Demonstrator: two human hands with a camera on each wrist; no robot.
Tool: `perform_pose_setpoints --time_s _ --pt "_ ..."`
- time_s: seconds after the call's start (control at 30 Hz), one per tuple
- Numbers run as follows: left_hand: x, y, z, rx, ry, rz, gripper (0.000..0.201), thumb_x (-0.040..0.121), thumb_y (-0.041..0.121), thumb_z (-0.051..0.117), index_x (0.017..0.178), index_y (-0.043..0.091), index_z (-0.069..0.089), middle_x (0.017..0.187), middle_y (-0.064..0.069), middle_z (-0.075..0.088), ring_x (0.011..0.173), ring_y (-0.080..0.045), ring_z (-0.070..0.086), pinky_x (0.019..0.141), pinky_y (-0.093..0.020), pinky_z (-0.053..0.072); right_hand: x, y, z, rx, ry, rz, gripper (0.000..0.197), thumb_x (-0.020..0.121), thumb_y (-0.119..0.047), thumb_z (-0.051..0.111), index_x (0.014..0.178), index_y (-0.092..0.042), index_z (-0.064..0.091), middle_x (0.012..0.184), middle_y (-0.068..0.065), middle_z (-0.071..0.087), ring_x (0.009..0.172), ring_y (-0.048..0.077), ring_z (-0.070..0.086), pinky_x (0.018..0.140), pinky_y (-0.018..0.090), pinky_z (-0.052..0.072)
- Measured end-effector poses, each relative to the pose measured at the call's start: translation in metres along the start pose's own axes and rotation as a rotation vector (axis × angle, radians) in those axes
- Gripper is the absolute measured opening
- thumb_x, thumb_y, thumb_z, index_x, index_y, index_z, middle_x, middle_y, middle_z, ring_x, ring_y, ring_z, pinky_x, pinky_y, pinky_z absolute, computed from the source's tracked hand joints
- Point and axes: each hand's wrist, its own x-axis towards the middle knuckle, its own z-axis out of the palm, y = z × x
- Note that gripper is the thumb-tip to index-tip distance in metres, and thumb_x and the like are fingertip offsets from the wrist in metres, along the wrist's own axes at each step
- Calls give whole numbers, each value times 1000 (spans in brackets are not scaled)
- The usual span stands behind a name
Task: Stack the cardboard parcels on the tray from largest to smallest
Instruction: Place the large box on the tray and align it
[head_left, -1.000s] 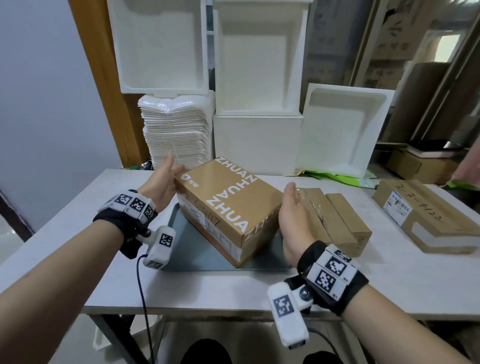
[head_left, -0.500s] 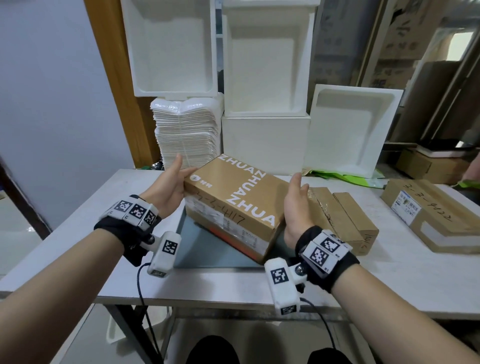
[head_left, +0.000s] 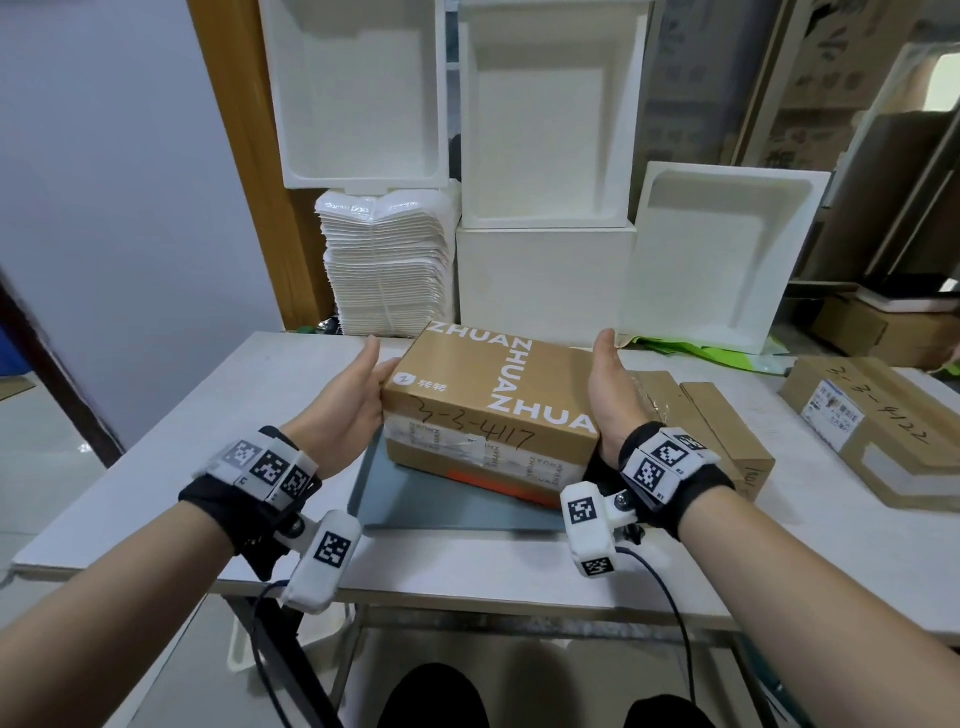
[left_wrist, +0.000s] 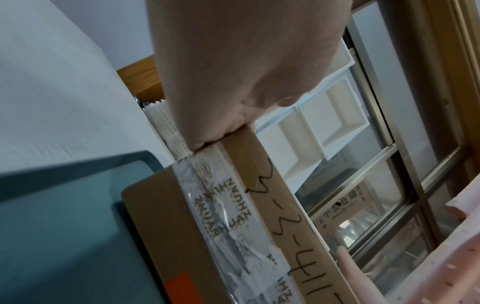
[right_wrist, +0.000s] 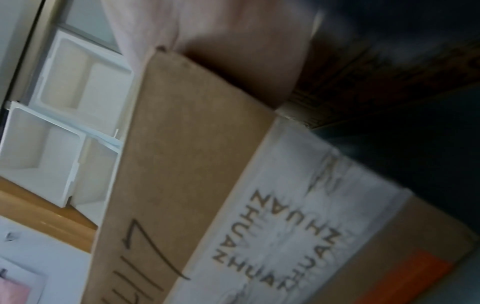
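A large brown parcel (head_left: 488, 395) printed ZHUAN ZHUAN, with 3-3-417 handwritten on it, sits over the grey-blue tray (head_left: 415, 506). I cannot tell whether its base touches the tray. My left hand (head_left: 353, 400) presses flat against its left end, thumb up. My right hand (head_left: 608, 395) presses flat against its right end. Most of my fingers are hidden behind the parcel. In the left wrist view my palm (left_wrist: 233, 61) meets the parcel (left_wrist: 161, 216) above the tray (left_wrist: 64, 216). In the right wrist view my palm (right_wrist: 221, 30) lies on the parcel (right_wrist: 182, 154).
Two narrow brown parcels (head_left: 727, 436) lie on the white table (head_left: 779, 561) just right of the tray. A flat labelled parcel (head_left: 878, 436) lies at the far right. White foam boxes (head_left: 545, 280) and a stack of white sheets (head_left: 389, 265) stand behind the table.
The large parcel has been lifted off its skewed position and turned, so its long side now faces me, squarer to the tray. Both hands moved with it on its ends.
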Motion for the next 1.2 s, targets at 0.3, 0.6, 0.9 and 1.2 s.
perform_pose_setpoints --time_s 0.3,0.6,0.9,1.2 --pt "18 2 4 -140 85 -43 75 95 67 21 139 15 51 119 -13 70 107 -27 67 82 -41 50 6 26 5 169 -68 10 117 52 -102 26 150 -39 27 154 -4 39 138 23 41 114 51 29" --pt "6 -6 16 -162 92 -37 65 96 65 24 116 19 64 115 -13 72 111 -28 65 96 -43 48 -5 5 -3 213 -166 126 82 76 -87 33 126 -26 56 110 1 71 87 18 73 68 34 59" --pt "-8 -22 25 -178 74 -23 65 99 60 21 130 17 59 122 -14 68 116 -30 62 105 -48 43 24 20 -7 234 -117 131 103 54 -96 36 122 -23 63 125 7 67 111 27 65 101 52 47" --pt "4 -27 19 -152 144 -32 70 96 65 18 135 20 55 121 -11 69 116 -28 62 106 -47 40 34 38 -6 148 -51 62 137 27 -107 32 137 -27 52 141 -3 54 128 24 52 109 52 37"
